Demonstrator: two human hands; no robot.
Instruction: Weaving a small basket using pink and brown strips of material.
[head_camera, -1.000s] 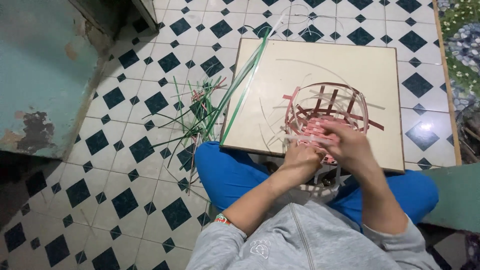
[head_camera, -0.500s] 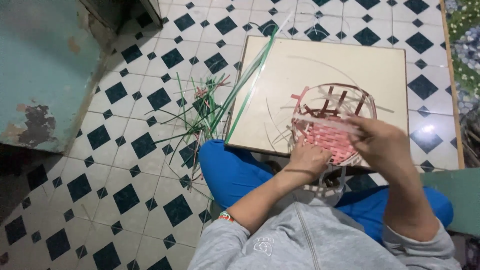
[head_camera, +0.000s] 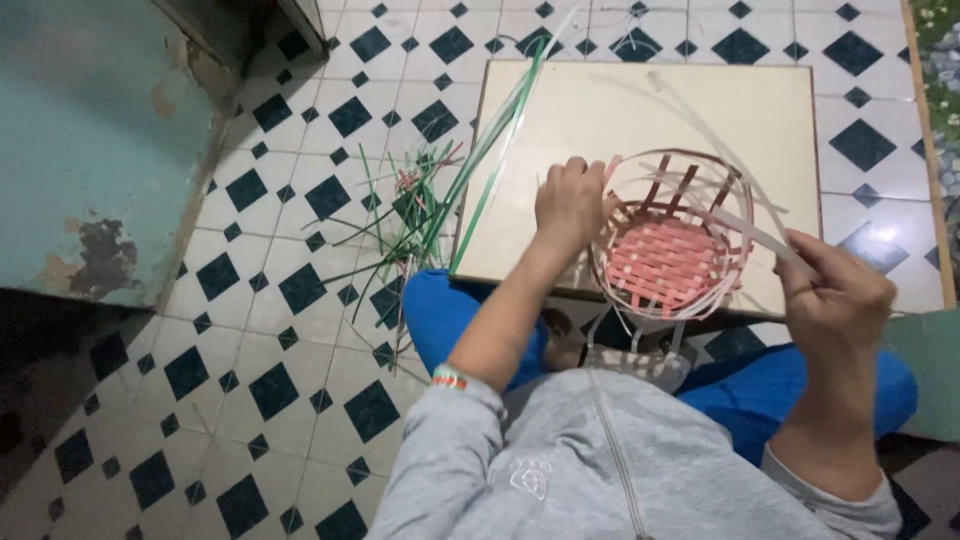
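- head view, looking straight down at someone sitting on the floor in a grey zip top (head_camera: 600, 470) and blue trousers (head_camera: 460, 320)
- the thing being worked on is a small round woven basket (head_camera: 672, 235), pink woven base with dark reddish and pale uprights sticking up round the rim; it sits at the near edge of a cream square board (head_camera: 640, 110), right above the person's lap
- left hand (head_camera: 568, 205) is on the basket's left rim, fingers curled shut and pressed against the weave there, so it looks clamped on the rim, though what exactly sits under the fingertips is hidden
- right hand (head_camera: 835, 295) is just off the basket's right side, thumb and fingers pinched together on a pale strip (head_camera: 745, 228) that runs from the hand back across the top of the basket
- a few more pale strips hang down from the basket's near side toward the lap, kinda blurry
- long green strips (head_camera: 500, 150) lie slanted across the board's left edge, and a messy pile of short green offcuts (head_camera: 405, 215) is on the floor just beside that
- floor is white tile with dark diamond shapes (head_camera: 300, 290)
- a worn teal painted surface (head_camera: 90, 150) with chipped patches fills the top left
- a coloured band (head_camera: 450, 377) sits on the left wrist at the sleeve cuff
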